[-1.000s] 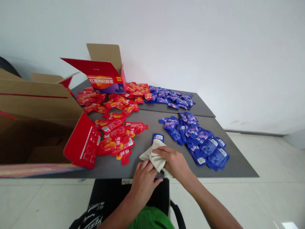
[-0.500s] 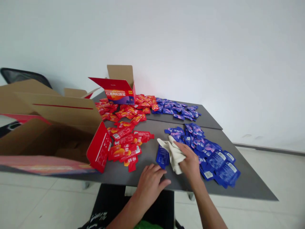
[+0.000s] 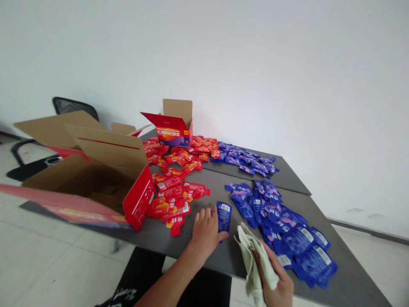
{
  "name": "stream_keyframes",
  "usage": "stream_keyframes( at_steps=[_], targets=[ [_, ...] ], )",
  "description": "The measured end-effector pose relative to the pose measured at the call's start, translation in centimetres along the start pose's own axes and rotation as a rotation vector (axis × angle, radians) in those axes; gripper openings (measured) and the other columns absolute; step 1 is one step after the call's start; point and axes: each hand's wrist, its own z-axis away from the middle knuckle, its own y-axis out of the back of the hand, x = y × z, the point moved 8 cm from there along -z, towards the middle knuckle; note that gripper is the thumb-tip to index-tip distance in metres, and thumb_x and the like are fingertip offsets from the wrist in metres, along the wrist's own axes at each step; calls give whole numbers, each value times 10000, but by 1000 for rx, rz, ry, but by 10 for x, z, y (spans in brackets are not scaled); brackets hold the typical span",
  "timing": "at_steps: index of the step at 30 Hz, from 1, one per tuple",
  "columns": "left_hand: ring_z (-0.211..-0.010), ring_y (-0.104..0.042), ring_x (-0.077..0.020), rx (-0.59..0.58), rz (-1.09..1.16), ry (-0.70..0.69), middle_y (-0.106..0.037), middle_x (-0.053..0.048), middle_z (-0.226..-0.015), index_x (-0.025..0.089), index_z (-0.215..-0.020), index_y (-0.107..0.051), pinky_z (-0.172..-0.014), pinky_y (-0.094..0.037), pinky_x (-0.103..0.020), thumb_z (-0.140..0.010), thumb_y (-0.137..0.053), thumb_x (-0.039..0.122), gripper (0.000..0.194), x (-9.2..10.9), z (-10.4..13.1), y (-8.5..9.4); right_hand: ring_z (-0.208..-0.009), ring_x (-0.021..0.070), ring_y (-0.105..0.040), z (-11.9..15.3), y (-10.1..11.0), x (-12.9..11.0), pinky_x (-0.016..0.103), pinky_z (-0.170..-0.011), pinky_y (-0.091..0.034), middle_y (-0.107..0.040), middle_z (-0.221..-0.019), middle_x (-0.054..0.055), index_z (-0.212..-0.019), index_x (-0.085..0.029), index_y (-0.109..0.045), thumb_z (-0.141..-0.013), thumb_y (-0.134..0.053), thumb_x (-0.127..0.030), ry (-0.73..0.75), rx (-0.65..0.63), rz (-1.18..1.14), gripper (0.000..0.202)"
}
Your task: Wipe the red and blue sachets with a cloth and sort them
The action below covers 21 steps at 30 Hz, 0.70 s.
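My left hand (image 3: 206, 231) lies flat on the dark grey table (image 3: 204, 249), its thumb touching a single blue sachet (image 3: 224, 215) that lies apart from the piles. My right hand (image 3: 275, 282) is closed on a pale cloth (image 3: 254, 261), lifted near the table's front edge beside the near pile of blue sachets (image 3: 277, 224). A pile of red sachets (image 3: 172, 197) lies just left of my left hand.
A large open cardboard box (image 3: 83, 183) with red flaps stands at the left. A smaller open red box (image 3: 174, 128) stands at the back, with more red sachets (image 3: 179, 153) and blue sachets (image 3: 246, 157) beside it. A black chair (image 3: 67, 106) stands behind the table.
My right hand has drawn the cloth back off the single blue sachet toward the front edge. My left hand has slid forward to touch that sachet. The camera has tilted up.
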Motion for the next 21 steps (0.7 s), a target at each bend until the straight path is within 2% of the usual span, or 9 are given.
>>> stream_keyframes(
  at_steps=[3,5,8,10,11,14,17,21],
  targets=[
    [-1288,-574,-422,-79,44,18,-624,-270,-1373,46,-1512,-462,-1089,-399,-523,-803,-843,436,894,-4,-13,-5,-1063,355,-784,-3,-2,-6,428,-906,-666,-803,-1194,131,-1169,-224,-820,-856,-769,-383,78,-65,-24,355],
    [-1239,-629,-397,-102,76,11,-669,-243,-1329,78,-1442,-533,-1042,-439,-471,-789,-855,405,798,-5,-19,-8,-1066,347,-785,-3,-3,-10,414,-909,-665,-804,-1193,127,-1169,-242,-823,-872,-759,-351,114,-113,-32,323],
    [-1123,-700,-336,-127,141,-2,-747,-162,-1185,150,-1215,-659,-923,-483,-384,-875,-758,379,421,-6,-23,-13,-1048,328,-792,-3,-3,-17,389,-890,-669,-812,-1169,118,-1171,-270,-823,-899,-735,-331,169,-141,-37,293],
    [-1046,-721,-298,-133,188,-9,-768,-128,-1072,177,-1043,-684,-859,-479,-345,-951,-648,363,210,-6,-25,-14,-1025,310,-799,-3,-2,-23,363,-869,-670,-819,-1145,113,-1173,-286,-821,-915,-722,-336,199,-146,-57,281],
    [-1006,-726,-280,-135,214,-14,-770,-116,-1015,185,-968,-678,-832,-472,-330,-981,-594,357,192,-6,-25,-14,-1015,301,-802,-3,-2,-26,350,-863,-670,-822,-1136,110,-1174,-293,-820,-917,-724,-341,208,-148,-72,278],
    [-888,-722,-242,-120,306,-29,-744,-89,-875,201,-817,-611,-764,-452,-302,-1029,-464,357,302,-4,-29,-13,-1002,284,-804,-3,-4,-34,325,-855,-664,-825,-1119,98,-1177,-320,-815,-908,-744,-338,216,-187,-120,278],
    [-758,-705,-215,-96,431,-37,-699,-53,-776,220,-780,-536,-693,-451,-285,-1045,-376,421,369,3,-36,-8,-1017,286,-796,-4,-6,-39,330,-841,-660,-821,-1118,95,-1194,-337,-804,-903,-747,-328,202,-279,-182,297],
    [-635,-672,-186,-78,622,-86,-659,-8,-695,234,-792,-511,-647,-468,-273,-1035,-334,533,424,33,-54,2,-983,276,-792,-4,-8,-46,343,-832,-647,-816,-1093,94,-1189,-333,-801,-894,-750,-313,174,-414,-280,300]
  ],
)
